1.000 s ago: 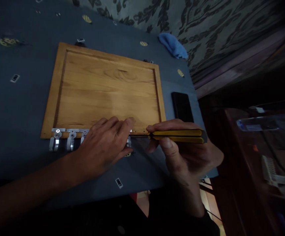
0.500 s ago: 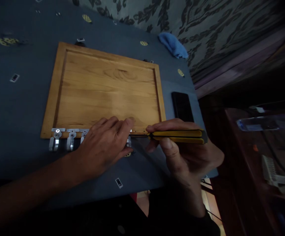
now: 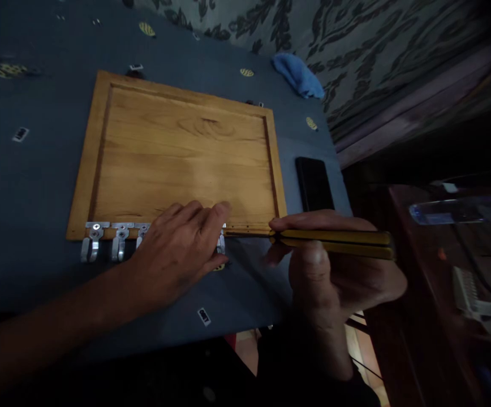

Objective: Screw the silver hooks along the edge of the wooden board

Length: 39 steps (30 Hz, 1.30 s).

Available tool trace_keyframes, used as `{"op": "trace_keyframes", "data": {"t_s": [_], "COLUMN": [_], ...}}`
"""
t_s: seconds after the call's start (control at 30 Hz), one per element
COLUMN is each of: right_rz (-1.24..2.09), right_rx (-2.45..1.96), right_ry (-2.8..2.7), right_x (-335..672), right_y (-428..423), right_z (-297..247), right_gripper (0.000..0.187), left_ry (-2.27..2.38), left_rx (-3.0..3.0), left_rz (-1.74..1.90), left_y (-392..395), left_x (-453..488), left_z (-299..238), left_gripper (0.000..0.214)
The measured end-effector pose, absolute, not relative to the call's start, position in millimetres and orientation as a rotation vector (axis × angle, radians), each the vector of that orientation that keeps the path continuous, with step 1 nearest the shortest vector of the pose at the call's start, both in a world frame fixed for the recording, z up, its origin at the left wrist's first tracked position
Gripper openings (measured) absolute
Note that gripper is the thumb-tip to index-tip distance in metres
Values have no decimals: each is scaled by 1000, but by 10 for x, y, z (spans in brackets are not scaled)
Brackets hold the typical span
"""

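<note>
A wooden board (image 3: 177, 152) with a raised frame lies on a dark blue tablecloth (image 3: 25, 186). Several metal hooks (image 3: 93, 240) are screwed along its near edge. My left hand (image 3: 177, 249) lies over that edge with its fingers pressed down on a hook at the middle. My right hand (image 3: 339, 271) is closed on a yellow-handled screwdriver (image 3: 334, 236), held level, its dark shaft reaching left along the board's edge toward the hook under my left fingers.
A black phone (image 3: 313, 183) lies right of the board. A blue cloth (image 3: 298, 74) sits at the table's far corner by a patterned curtain. Small screws and labels dot the tablecloth. Dark furniture with a clear object stands at the right.
My right hand has drawn the screwdriver to the right, away from the hook. The left hand has stayed on the board's edge. The view shifted slightly.
</note>
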State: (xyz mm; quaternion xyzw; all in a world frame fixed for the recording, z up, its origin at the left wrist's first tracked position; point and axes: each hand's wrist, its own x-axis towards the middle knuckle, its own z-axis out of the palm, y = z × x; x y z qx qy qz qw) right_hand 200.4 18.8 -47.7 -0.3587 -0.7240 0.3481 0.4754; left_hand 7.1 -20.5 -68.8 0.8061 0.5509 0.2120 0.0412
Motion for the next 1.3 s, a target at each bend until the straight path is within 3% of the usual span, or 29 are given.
{"op": "trace_keyframes", "data": {"t_s": [1.13, 1.3], "right_rz": [1020, 916], "right_rx": [-718, -749], "right_ry": [-1903, -1937], "right_x": [2024, 2046], "right_y": [290, 312], "right_z": [-405, -417], "right_gripper": [28, 19], "left_ry": [1681, 1677], "left_rx": [2488, 2488], "left_rz": [657, 657], "left_y": [-215, -212], "left_x": [63, 58], "left_z": [-690, -696], "left_gripper": [70, 71]}}
